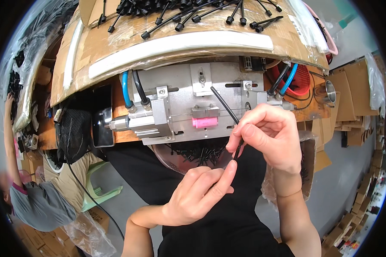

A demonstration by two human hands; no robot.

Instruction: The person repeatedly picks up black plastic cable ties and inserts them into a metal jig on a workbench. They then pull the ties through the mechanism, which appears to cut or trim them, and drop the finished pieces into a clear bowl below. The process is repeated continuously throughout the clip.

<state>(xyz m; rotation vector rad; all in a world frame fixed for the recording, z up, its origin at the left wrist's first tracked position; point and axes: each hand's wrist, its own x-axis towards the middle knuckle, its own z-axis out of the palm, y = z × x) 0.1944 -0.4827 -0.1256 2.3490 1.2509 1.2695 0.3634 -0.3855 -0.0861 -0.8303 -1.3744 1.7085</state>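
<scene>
A: What do the fingers of the right hand [272, 135] grip?

B: They are pinched together on a thin black rod [225, 109], clamped near its lower end. The rod slants up and to the left from the grip, its free tip lying over the metal fixture [193, 100].

A: And the left hand [197, 195]?

B: Its forefinger is stretched up toward the rod's lower end, the fingertip just beside it; whether it touches cannot be told. The other fingers are curled loosely, apart from the rod and closed on nothing visible.

A: Where is the rod relative to the surface?

B: It is held in the air before the near edge of the surface [124, 136], just right of the fixture's middle, above the person's lap.

A: What lies around the hands?

B: On the fixture's front sits a small pink block [205, 122]. A blue hose [125, 90] and a black hose enter its left side; another blue hose [289, 79] runs in at the right. Below the fixture a clear bag [193, 152] holds many short black pieces. Above, a cardboard tray [180, 40] wrapped in plastic carries loose black capped rods [193, 13]. A red basket [302, 81] stands toward the right edge of the surface. Far left, another person [34, 197] in a grey top reaches upward.
</scene>
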